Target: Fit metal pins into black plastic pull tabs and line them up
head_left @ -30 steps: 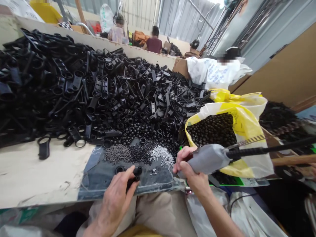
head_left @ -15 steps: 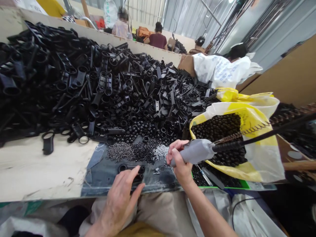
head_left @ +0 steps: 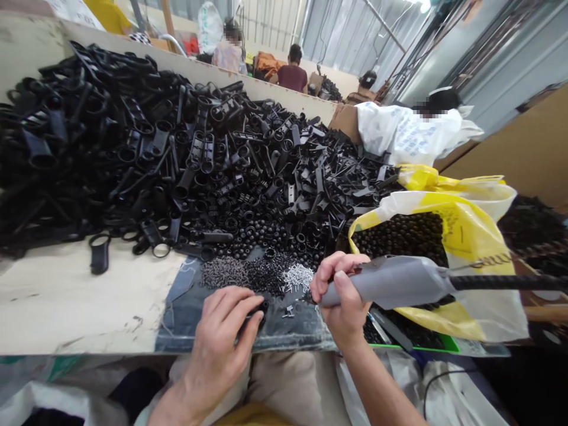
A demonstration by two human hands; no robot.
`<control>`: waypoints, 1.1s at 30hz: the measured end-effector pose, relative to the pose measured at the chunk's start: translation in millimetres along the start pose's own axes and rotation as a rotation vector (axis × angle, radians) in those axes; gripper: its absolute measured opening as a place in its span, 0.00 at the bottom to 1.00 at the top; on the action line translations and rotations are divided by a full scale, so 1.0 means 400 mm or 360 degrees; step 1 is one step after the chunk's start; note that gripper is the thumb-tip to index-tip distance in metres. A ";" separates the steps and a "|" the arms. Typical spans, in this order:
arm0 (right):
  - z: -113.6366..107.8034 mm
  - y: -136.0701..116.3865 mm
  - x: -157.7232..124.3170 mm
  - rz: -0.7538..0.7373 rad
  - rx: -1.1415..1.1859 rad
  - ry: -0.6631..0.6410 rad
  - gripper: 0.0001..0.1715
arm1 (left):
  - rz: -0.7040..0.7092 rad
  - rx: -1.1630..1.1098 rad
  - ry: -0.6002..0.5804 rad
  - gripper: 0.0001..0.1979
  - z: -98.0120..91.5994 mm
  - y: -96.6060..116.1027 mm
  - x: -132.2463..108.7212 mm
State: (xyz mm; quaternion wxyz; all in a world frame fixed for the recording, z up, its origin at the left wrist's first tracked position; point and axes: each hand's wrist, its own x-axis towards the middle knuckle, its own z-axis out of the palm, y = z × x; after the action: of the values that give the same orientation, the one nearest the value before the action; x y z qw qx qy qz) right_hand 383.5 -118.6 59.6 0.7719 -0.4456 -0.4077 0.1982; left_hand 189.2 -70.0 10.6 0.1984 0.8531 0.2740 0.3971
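My left hand (head_left: 224, 331) lies on a black plastic part (head_left: 256, 312) on the dark mat (head_left: 186, 307) at the bench's near edge, fingers curled over it and gripping it. My right hand (head_left: 341, 299) is closed round a grey powered screwdriver (head_left: 390, 281) with a black cable running off to the right; its tip points left toward the part. Small heaps of dark and silver screws (head_left: 260, 275) lie just beyond both hands. One loose screw (head_left: 288, 310) rests between them.
A huge pile of black plastic parts (head_left: 155, 154) covers the bench behind. A yellow and white bag of dark beads (head_left: 412, 236) stands at right. A lone black clip (head_left: 100, 254) lies on bare bench (head_left: 66, 302) at left. Other people sit far back.
My left hand has slid forward and closed over the black part. My right hand brought the screwdriver lower and closer to it, with the tool now more level.
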 end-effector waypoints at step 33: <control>0.101 0.051 -0.053 0.0092 0.0207 -0.0245 0.10 | 0.0099 -0.0296 -0.0609 0.09 0.008 -0.071 0.063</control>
State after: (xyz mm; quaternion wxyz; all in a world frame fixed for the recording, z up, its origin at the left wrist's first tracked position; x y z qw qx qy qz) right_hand 339.6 -100.6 43.4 0.7595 -0.3897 -0.4393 0.2800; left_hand 196.3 -32.9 7.2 0.3124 0.8990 0.1670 0.2575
